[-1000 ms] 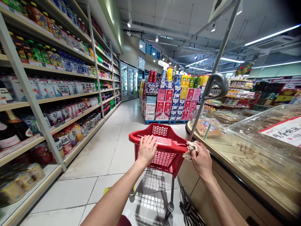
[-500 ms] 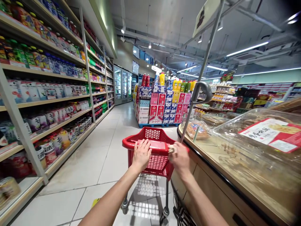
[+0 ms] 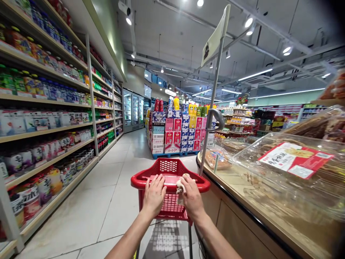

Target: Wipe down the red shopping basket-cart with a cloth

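Observation:
A red plastic shopping cart (image 3: 176,212) stands in front of me, its mesh basket visible beyond the handle. My left hand (image 3: 154,194) lies on the left part of the handle with its fingers stretched forward over it. On the right part of the handle, my right hand (image 3: 191,194) has a crumpled off-white cloth (image 3: 180,184) under its fingers. Part of the cloth hangs below that hand. The pinkish panel (image 3: 169,179) of the handle shows between the two hands. No goods are visible in the part of the basket that I can see.
Drink shelves (image 3: 48,126) line the left side. Close on the right is a wooden display counter (image 3: 242,219) with clear food boxes (image 3: 293,162) and a metal sign pole (image 3: 212,86). Stacked drink cartons (image 3: 172,135) stand ahead. A tiled aisle (image 3: 113,180) runs on the left.
The view has tilted up and the left shelves have slid past. My right hand has moved left along the handle with the cloth, nearer my left hand, which stays on the handle.

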Action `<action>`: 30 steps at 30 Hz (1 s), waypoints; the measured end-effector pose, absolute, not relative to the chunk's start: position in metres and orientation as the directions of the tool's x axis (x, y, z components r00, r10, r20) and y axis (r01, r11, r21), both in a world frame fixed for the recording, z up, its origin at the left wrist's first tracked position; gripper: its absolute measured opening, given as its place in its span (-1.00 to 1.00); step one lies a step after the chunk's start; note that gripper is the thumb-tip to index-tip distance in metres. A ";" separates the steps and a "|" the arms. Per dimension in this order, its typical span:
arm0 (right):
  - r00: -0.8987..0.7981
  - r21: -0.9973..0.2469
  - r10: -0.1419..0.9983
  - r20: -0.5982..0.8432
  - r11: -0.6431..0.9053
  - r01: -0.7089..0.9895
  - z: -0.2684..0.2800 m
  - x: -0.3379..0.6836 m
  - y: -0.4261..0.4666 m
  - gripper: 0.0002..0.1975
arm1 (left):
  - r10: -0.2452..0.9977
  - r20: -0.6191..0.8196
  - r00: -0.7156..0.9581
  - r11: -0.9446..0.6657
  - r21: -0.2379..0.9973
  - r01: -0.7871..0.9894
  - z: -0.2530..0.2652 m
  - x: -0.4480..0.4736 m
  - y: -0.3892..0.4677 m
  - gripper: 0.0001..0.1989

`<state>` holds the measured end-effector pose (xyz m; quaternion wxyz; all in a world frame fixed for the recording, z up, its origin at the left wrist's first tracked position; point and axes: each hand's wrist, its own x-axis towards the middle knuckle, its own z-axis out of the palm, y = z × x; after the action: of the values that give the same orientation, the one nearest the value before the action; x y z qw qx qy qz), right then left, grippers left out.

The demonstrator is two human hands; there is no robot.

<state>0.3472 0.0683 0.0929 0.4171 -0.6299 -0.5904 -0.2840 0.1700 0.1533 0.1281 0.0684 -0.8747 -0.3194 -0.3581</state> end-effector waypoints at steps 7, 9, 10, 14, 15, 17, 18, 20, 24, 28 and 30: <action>0.406 -0.377 0.370 0.836 -0.150 0.914 0.080 0.390 0.056 -0.60 | 0.576 0.635 0.515 -0.746 0.151 0.649 0.129 0.166 0.145 -0.65; 0.306 -0.290 0.385 0.871 -0.102 0.952 0.081 0.367 0.068 -0.61 | 0.594 0.620 0.513 -0.737 0.164 0.656 0.130 0.168 0.143 -0.64; 0.227 -0.226 0.409 0.884 -0.052 0.973 0.081 0.353 0.073 -0.62 | 0.601 0.611 0.515 -0.735 0.169 0.657 0.130 0.168 0.142 -0.64; 0.071 -0.109 0.461 0.885 0.056 0.993 0.082 0.346 0.074 -0.63 | 0.595 0.604 0.531 -0.743 0.160 0.650 0.131 0.168 0.141 -0.63; 0.111 -0.134 0.454 0.884 0.020 0.991 0.082 0.356 0.071 -0.63 | 0.589 0.608 0.533 -0.745 0.153 0.649 0.131 0.168 0.140 -0.63; 0.229 -0.212 0.415 0.881 -0.086 0.973 0.080 0.377 0.064 -0.60 | 0.589 0.609 0.532 -0.744 0.151 0.651 0.130 0.168 0.140 -0.63; 0.269 -0.239 0.392 0.880 -0.125 0.963 0.079 0.381 0.063 -0.59 | 0.595 0.605 0.530 -0.741 0.156 0.653 0.130 0.168 0.139 -0.63; 0.267 -0.234 0.379 0.886 -0.133 0.963 0.079 0.373 0.065 -0.58 | 0.607 0.595 0.527 -0.734 0.166 0.658 0.131 0.170 0.139 -0.63; 0.089 -0.108 0.456 0.886 0.017 0.994 0.081 0.340 0.076 -0.61 | 0.588 0.593 0.550 -0.751 0.148 0.643 0.133 0.170 0.143 -0.63; 0.186 -0.169 0.448 0.874 -0.078 0.982 0.082 0.364 0.071 -0.61 | 0.584 0.574 0.574 -0.761 0.141 0.633 0.135 0.164 0.149 -0.63; 0.285 -0.238 0.397 0.872 -0.164 0.957 0.081 0.371 0.070 -0.60 | 0.589 0.561 0.581 -0.760 0.143 0.634 0.135 0.162 0.150 -0.63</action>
<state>0.3715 0.0700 0.0814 0.4166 -0.6849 -0.4942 -0.3364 0.1619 0.1496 0.1354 0.0366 -0.8884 -0.3442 -0.3017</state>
